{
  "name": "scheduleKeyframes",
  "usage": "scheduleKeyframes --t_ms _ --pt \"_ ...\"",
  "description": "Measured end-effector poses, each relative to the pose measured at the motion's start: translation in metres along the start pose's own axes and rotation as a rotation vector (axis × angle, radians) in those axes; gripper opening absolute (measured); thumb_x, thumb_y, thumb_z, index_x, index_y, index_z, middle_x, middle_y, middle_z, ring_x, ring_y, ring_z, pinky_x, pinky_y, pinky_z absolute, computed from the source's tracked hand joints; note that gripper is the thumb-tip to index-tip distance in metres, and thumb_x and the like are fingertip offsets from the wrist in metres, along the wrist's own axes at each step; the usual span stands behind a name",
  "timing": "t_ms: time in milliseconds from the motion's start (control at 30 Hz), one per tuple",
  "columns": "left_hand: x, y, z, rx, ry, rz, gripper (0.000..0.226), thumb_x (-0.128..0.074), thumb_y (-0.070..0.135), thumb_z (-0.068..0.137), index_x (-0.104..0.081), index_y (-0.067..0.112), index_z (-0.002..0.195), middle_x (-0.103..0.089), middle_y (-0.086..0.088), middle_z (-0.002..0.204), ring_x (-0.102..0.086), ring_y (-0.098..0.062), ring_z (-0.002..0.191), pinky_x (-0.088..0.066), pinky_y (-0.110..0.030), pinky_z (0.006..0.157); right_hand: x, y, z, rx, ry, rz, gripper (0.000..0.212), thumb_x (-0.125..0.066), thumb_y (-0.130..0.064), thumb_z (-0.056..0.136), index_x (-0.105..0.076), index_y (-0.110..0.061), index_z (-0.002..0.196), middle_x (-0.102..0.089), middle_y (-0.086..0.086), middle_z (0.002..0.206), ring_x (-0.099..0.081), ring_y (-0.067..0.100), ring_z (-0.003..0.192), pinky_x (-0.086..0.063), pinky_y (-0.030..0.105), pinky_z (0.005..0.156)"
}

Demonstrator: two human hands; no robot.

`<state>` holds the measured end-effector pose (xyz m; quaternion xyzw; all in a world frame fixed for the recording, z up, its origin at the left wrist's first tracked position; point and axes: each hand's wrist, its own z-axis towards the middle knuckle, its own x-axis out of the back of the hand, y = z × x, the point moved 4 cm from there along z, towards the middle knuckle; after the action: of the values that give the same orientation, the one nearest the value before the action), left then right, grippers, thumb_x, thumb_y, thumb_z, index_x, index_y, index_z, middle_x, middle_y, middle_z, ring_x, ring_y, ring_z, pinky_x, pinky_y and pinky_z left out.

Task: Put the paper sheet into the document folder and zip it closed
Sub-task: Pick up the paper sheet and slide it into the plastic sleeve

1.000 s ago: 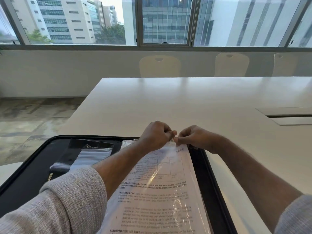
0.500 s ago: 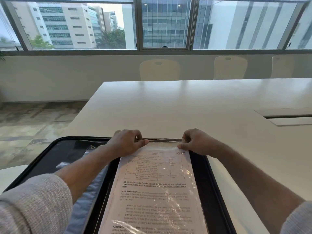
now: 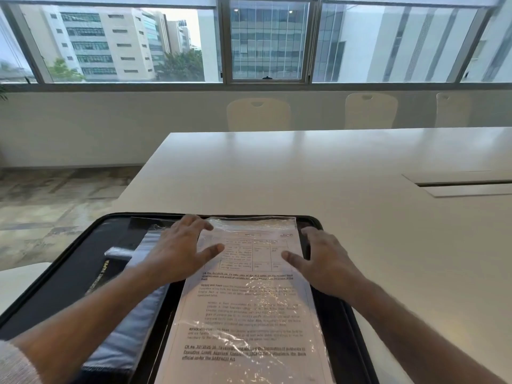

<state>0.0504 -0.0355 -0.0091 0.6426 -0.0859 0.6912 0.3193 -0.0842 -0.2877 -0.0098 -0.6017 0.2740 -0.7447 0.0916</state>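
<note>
Black and zip-edged, the document folder (image 3: 69,275) lies opened flat at the near end of a long white table (image 3: 304,173), its left half running out past the table's left edge. On the folder's right half sits the paper sheet (image 3: 246,300), a printed page with a small table at its top and blocks of text below, inside a clear plastic sleeve (image 3: 250,225) that glints and wrinkles over it. The sleeve's top edge lies just short of the folder's far rim, and the page runs toward the person and out of the bottom of the view.

Both hands are spread flat with fingers apart, gripping nothing. The left hand (image 3: 180,248) lies at the sheet's upper left corner, its thumb reaching onto the plastic and its palm over the folder's middle; whether it presses down or only hovers I cannot tell. The right hand (image 3: 324,259) is at the sheet's upper right edge, thumb tip touching the plastic, the other fingers over the black border beside it.

Under the left forearm a grey-blue fabric pocket (image 3: 133,314) shows on the folder's inner left side, with gold lettering beside it that is too blurred to read fully. The zip stands open all round. Pale chairs (image 3: 259,115) stand along the table's far side, beneath a wide window (image 3: 267,40) facing office blocks.
</note>
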Motion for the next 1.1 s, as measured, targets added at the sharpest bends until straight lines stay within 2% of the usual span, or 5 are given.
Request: scheduleKeyframes --t_ms 167,333,533,867,1100 --pt "0.003 0.004 -0.052 0.038 -0.152 -0.020 0.102 -0.030 0.091 0.065 -0.037 0.031 0.146 -0.033 0.014 0.152 -0.039 -0.013 0.134 -0.035 -0.040 0.111 -0.019 -0.009 -0.044 0.015 -0.166 0.070 0.082 -0.044 -0.075 0.081 -0.028 -0.028 0.146 -0.037 -0.007 0.146 -0.029 0.017 0.137 -0.028 0.039 0.114" --pt "-0.012 0.001 -0.092 0.050 -0.233 0.053 0.116 -0.018 0.097 0.062 -0.008 0.029 0.156 -0.006 0.013 0.163 -0.007 -0.008 0.147 -0.007 -0.035 0.118 -0.031 -0.001 -0.055 -0.070 -0.316 -0.158 0.109 -0.022 -0.084 0.077 0.017 -0.014 0.151 0.018 0.001 0.162 0.021 0.015 0.146 0.009 0.034 0.117" --pt "-0.022 0.011 -0.094 0.077 -0.238 0.093 0.115 -0.007 0.094 0.065 0.005 0.024 0.155 0.007 0.009 0.163 0.017 0.003 0.137 0.008 -0.027 0.113 -0.028 0.009 -0.039 -0.016 -0.352 -0.238 0.110 -0.017 -0.086 0.077 0.017 -0.013 0.151 0.019 0.003 0.162 0.020 0.016 0.146 0.008 0.034 0.119" --pt "-0.032 0.028 -0.096 0.134 -0.179 0.140 0.104 -0.005 0.088 0.076 0.005 0.023 0.156 0.007 0.008 0.164 0.012 -0.007 0.148 0.004 -0.034 0.121 -0.022 0.024 -0.022 0.085 -0.330 -0.264 0.113 -0.012 -0.090 0.073 0.015 -0.014 0.151 0.015 0.002 0.162 0.016 0.014 0.147 0.008 0.032 0.116" --pt "-0.033 0.028 -0.097 0.136 -0.141 0.161 0.105 -0.001 0.090 0.074 0.003 0.024 0.156 0.004 0.008 0.164 0.009 -0.005 0.147 0.004 -0.031 0.118 -0.013 0.021 -0.030 0.146 -0.158 -0.061 0.105 -0.042 -0.080 0.078 -0.004 -0.019 0.155 -0.002 0.004 0.164 -0.003 0.017 0.150 -0.008 0.036 0.119"
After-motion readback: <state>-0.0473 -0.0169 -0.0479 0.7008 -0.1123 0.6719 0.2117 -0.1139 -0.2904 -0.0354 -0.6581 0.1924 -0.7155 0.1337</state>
